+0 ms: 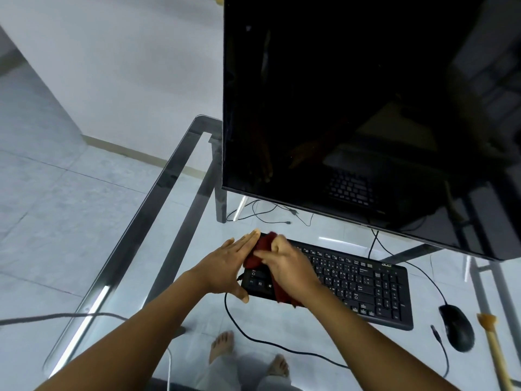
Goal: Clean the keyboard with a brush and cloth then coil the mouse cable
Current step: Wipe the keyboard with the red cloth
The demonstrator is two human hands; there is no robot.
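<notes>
A black keyboard (pixel 363 286) lies on the glass desk (pixel 135 249) in front of me. My right hand (pixel 287 266) presses a dark red cloth (pixel 255 256) onto the keyboard's left end, fingers closed on the cloth. My left hand (pixel 225 266) rests flat against the keyboard's left edge, fingers straight, thumb under the front corner. A black mouse (pixel 456 327) sits to the right of the keyboard, its cable (pixel 439 345) trailing loose over the glass. A brush (pixel 492 342) with a pale wooden handle lies at the far right edge.
A large dark monitor (pixel 366 108) stands just behind the keyboard. A black cable (pixel 253 338) runs from the keyboard's left end across the glass toward me. A grey cable (pixel 56 316) crosses the desk's left side. My bare feet show through the glass.
</notes>
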